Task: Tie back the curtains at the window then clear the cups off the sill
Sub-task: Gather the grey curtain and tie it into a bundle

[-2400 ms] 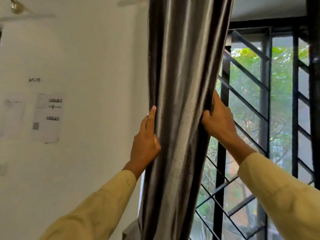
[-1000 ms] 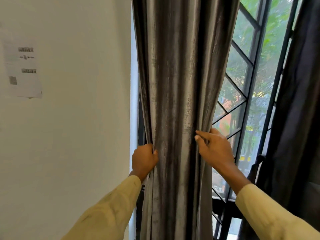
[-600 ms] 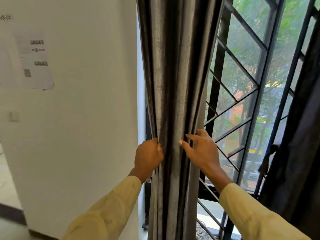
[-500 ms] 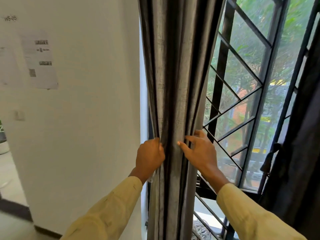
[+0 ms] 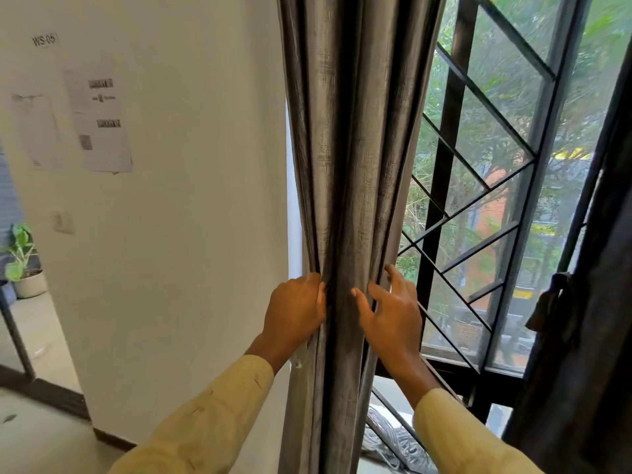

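Note:
A grey shiny curtain [image 5: 352, 131] hangs bunched into a narrow column at the window's left side. My left hand [image 5: 294, 311] grips its left edge, fingers curled into the folds. My right hand [image 5: 390, 311] lies on its right side with the fingers spread and partly hooked behind the fabric. A second, darker curtain [image 5: 588, 302] hangs at the right edge, with a dark tie-back [image 5: 550, 299] dangling beside it. No cups are in view, and the sill is mostly hidden behind the curtain and my arms.
A black metal window grille [image 5: 478, 206] with diagonal bars stands right behind the curtain. The white wall [image 5: 191, 200] on the left carries printed sheets [image 5: 102, 121]. A potted plant [image 5: 24, 265] sits on the floor far left. A grey mat [image 5: 390, 436] lies below the grille.
Both hands have slid down the curtain and drawn closer together, squeezing it narrower. My right hand has moved from the curtain's back edge onto its front. The view has tilted down and left.

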